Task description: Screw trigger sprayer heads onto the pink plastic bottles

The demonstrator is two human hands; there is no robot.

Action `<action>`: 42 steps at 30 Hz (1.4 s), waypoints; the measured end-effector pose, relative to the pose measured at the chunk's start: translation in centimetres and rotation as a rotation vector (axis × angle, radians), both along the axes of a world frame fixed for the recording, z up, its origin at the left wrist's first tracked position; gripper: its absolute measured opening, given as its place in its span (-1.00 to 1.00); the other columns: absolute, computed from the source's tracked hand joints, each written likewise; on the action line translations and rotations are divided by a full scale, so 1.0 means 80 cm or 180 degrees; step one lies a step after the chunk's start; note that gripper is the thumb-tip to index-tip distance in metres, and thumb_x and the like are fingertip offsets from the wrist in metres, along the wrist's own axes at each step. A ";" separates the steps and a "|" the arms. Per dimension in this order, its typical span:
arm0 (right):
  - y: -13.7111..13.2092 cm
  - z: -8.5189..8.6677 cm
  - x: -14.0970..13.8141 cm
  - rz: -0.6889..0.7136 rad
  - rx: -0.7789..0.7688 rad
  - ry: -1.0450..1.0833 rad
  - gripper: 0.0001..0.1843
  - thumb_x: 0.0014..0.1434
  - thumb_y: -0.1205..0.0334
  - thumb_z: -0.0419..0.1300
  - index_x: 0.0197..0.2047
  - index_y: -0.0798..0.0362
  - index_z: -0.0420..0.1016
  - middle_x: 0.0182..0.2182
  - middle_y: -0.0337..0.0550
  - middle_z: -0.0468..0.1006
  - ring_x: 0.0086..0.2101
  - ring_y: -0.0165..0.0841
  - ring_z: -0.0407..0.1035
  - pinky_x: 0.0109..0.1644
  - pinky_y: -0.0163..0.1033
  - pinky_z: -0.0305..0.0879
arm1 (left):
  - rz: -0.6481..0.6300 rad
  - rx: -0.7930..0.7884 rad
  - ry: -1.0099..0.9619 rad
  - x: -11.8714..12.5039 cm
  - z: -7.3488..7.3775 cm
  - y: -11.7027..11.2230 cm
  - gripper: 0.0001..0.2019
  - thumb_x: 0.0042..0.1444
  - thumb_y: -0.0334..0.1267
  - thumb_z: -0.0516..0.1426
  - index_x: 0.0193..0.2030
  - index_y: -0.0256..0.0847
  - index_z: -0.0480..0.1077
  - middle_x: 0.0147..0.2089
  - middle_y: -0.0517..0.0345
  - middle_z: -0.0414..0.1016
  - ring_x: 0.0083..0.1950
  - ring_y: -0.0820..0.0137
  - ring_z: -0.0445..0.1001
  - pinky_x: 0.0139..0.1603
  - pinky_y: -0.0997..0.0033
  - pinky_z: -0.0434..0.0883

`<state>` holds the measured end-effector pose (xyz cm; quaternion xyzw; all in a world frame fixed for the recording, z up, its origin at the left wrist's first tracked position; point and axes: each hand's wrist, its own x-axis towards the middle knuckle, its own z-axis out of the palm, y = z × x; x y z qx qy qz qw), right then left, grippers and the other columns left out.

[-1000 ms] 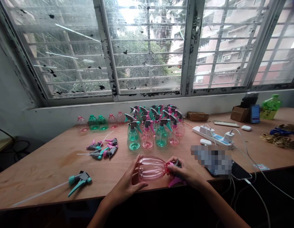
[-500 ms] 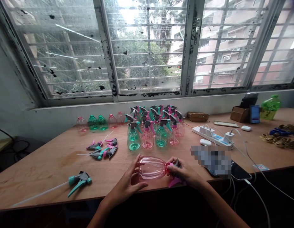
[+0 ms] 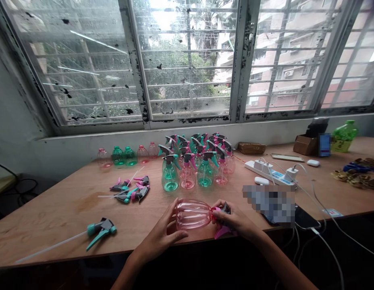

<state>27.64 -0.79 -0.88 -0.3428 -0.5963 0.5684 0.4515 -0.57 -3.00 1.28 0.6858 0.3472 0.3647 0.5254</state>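
A clear pink spray bottle (image 3: 193, 214) lies on its side near the front edge of the wooden table (image 3: 63, 209). My left hand (image 3: 163, 233) cups its base with curled fingers. My right hand (image 3: 235, 220) grips the pink and grey trigger head (image 3: 223, 219) at the bottle's neck. Behind the bottle stands a cluster of finished pink and teal spray bottles (image 3: 196, 163).
Loose trigger heads (image 3: 131, 189) lie left of centre, and one teal trigger with a long tube (image 3: 99, 229) lies at the front left. Capless bottles (image 3: 126, 155) line the back wall. A power strip (image 3: 273, 173) with cables, a phone (image 3: 306, 219) and boxes sit at the right.
My left fingers have shifted slightly around the bottle's base; the bottle has turned a little. My right hand stays on the trigger head.
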 end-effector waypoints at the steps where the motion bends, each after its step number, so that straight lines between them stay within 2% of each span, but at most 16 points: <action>1: 0.000 0.000 0.000 -0.0005 -0.0002 -0.0002 -0.53 0.07 -0.18 0.39 -0.28 0.07 0.44 -0.47 -0.20 0.59 -0.48 -0.37 0.39 -0.39 -0.30 0.26 | 0.0001 0.0009 0.0017 0.000 0.000 0.000 -0.10 0.16 -0.22 0.30 0.50 0.11 -0.13 0.56 0.02 -0.12 0.46 0.02 0.15 0.44 -0.11 0.19; 5: 0.000 0.001 0.000 -0.0060 -0.0012 0.0025 -0.51 0.05 -0.19 0.40 -0.27 0.07 0.44 -0.49 -0.21 0.58 -0.48 -0.36 0.39 -0.39 -0.29 0.25 | 0.0051 0.0091 0.0108 -0.001 -0.003 0.001 -0.04 0.13 -0.21 0.32 0.50 0.14 -0.20 0.56 0.00 -0.10 0.43 0.02 0.20 0.41 -0.11 0.23; 10: 0.003 -0.003 0.000 -0.0065 0.0002 0.0044 -0.52 0.06 -0.18 0.39 -0.27 0.06 0.43 -0.48 -0.21 0.58 -0.48 -0.35 0.40 -0.38 -0.28 0.26 | 0.0026 0.0326 0.0192 -0.002 -0.008 0.004 -0.06 0.22 -0.23 0.25 0.51 0.16 -0.32 0.53 -0.01 -0.02 0.42 0.08 0.23 0.45 -0.10 0.16; 13: 0.005 -0.006 0.001 -0.0047 -0.0007 0.0035 -0.53 0.08 -0.18 0.39 -0.26 0.06 0.43 -0.47 -0.20 0.59 -0.48 -0.34 0.41 -0.37 -0.27 0.27 | 0.0081 0.0283 0.0142 -0.002 -0.010 0.004 0.05 0.14 -0.28 0.31 0.51 0.16 -0.38 0.53 -0.02 -0.01 0.40 0.07 0.25 0.44 -0.09 0.18; 16: 0.005 -0.007 0.001 -0.0031 -0.0001 0.0035 -0.53 0.08 -0.17 0.39 -0.25 0.06 0.44 -0.46 -0.20 0.59 -0.47 -0.34 0.42 -0.35 -0.27 0.29 | 0.0124 0.0113 0.0059 -0.002 -0.008 0.003 0.09 0.07 -0.29 0.36 0.51 0.16 -0.32 0.54 -0.03 -0.06 0.39 0.03 0.26 0.41 -0.08 0.22; 21: 0.002 -0.004 0.000 -0.0045 0.0004 0.0022 -0.52 0.08 -0.18 0.39 -0.26 0.08 0.44 -0.47 -0.20 0.58 -0.48 -0.36 0.40 -0.38 -0.29 0.26 | 0.0097 -0.0143 0.0048 -0.001 -0.002 0.000 -0.05 0.13 -0.24 0.33 0.51 0.03 -0.16 0.36 -0.10 0.27 0.33 0.06 0.35 0.39 -0.09 0.24; 23: 0.002 -0.003 0.000 -0.0071 -0.0023 0.0037 -0.50 0.05 -0.21 0.39 -0.26 0.07 0.43 -0.49 -0.21 0.58 -0.49 -0.36 0.39 -0.39 -0.28 0.26 | 0.0118 -0.0159 0.0045 -0.001 -0.001 0.000 -0.06 0.12 -0.24 0.33 0.50 0.02 -0.15 0.32 -0.10 0.31 0.31 0.07 0.37 0.37 -0.08 0.27; 27: 0.003 -0.004 0.000 -0.0077 -0.0053 0.0073 -0.49 0.04 -0.21 0.40 -0.27 0.06 0.42 -0.47 -0.21 0.58 -0.49 -0.35 0.40 -0.39 -0.29 0.25 | 0.0121 -0.0059 0.0055 -0.002 -0.004 0.001 -0.04 0.11 -0.25 0.33 0.51 0.05 -0.17 0.34 -0.10 0.28 0.31 0.07 0.37 0.36 -0.08 0.29; 31: 0.004 -0.007 0.000 -0.0069 -0.0075 0.0123 -0.50 0.04 -0.19 0.40 -0.27 0.06 0.43 -0.46 -0.21 0.59 -0.48 -0.35 0.40 -0.38 -0.28 0.26 | 0.0126 0.0160 0.0105 -0.001 -0.007 0.003 -0.04 0.14 -0.24 0.31 0.50 0.17 -0.22 0.48 -0.04 0.07 0.35 0.05 0.30 0.37 -0.09 0.29; 34: 0.004 -0.007 0.000 -0.0044 -0.0073 0.0172 -0.50 0.03 -0.19 0.41 -0.27 0.06 0.43 -0.47 -0.21 0.59 -0.48 -0.35 0.40 -0.36 -0.27 0.26 | 0.0097 0.0218 0.0096 -0.001 -0.008 0.003 -0.06 0.17 -0.25 0.29 0.50 0.20 -0.24 0.52 0.00 -0.03 0.33 0.07 0.33 0.38 -0.10 0.28; 38: 0.004 -0.008 0.000 -0.0036 -0.0081 0.0186 -0.53 0.05 -0.15 0.41 -0.26 0.07 0.42 -0.48 -0.23 0.58 -0.49 -0.37 0.39 -0.37 -0.29 0.25 | 0.0088 0.0032 -0.0013 -0.001 -0.007 0.001 0.02 0.11 -0.28 0.33 0.50 0.21 -0.27 0.52 -0.02 -0.04 0.33 0.07 0.34 0.36 -0.09 0.30; 42: 0.005 -0.010 0.001 -0.0029 -0.0038 0.0161 -0.56 0.09 -0.11 0.40 -0.24 0.07 0.43 -0.48 -0.23 0.58 -0.48 -0.38 0.39 -0.38 -0.30 0.24 | 0.0136 -0.0078 -0.0025 -0.002 -0.005 0.001 -0.06 0.14 -0.23 0.32 0.50 0.15 -0.18 0.46 -0.04 0.09 0.36 0.05 0.28 0.36 -0.08 0.30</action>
